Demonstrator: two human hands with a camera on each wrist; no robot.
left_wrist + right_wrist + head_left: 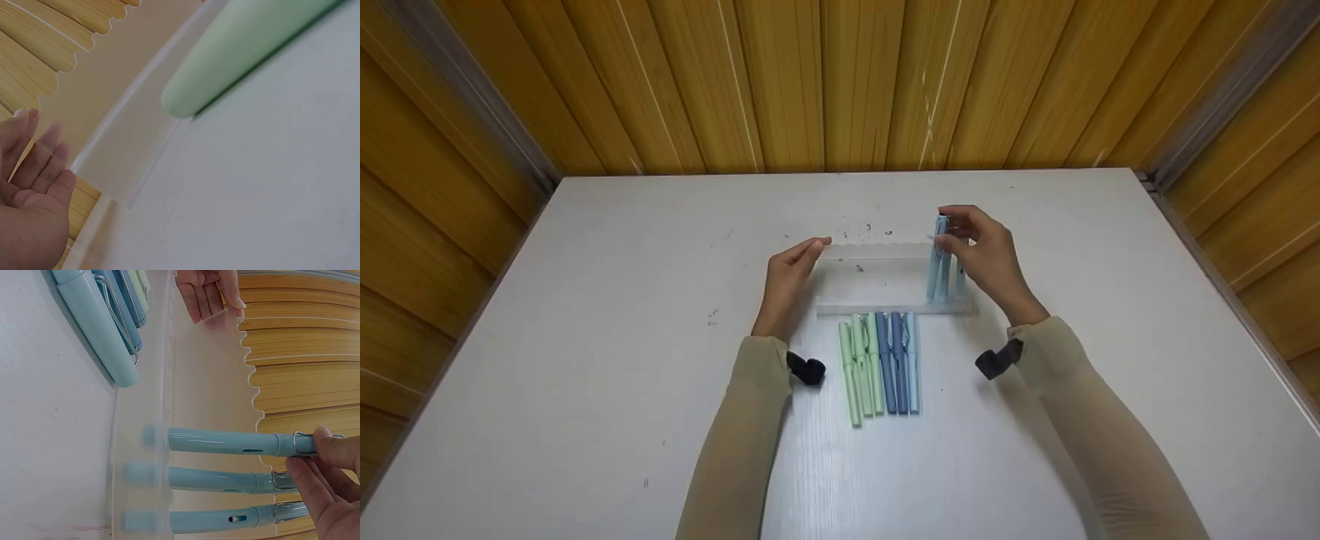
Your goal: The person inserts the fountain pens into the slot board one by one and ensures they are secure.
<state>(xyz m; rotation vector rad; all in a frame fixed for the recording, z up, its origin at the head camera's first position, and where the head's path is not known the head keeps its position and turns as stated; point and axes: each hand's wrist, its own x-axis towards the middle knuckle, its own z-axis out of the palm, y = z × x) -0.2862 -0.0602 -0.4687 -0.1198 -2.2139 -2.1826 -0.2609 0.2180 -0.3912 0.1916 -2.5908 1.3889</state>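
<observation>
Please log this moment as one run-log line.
left hand: steadies clear scalloped acrylic stand | right hand: pinches light-blue pen upright in stand | six pens: on table

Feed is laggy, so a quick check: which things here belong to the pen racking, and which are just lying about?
In the job:
- clear stand, steadied by left hand
- light blue pen, pinched by right hand
- two racked pens
- row of pens waiting

Lying about:
- specks on the table

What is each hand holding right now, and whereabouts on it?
The right hand pinches a light blue pen by its capped clip end. The left hand holds nothing; its straight fingers touch the clear acrylic stand at its left edge.
</observation>
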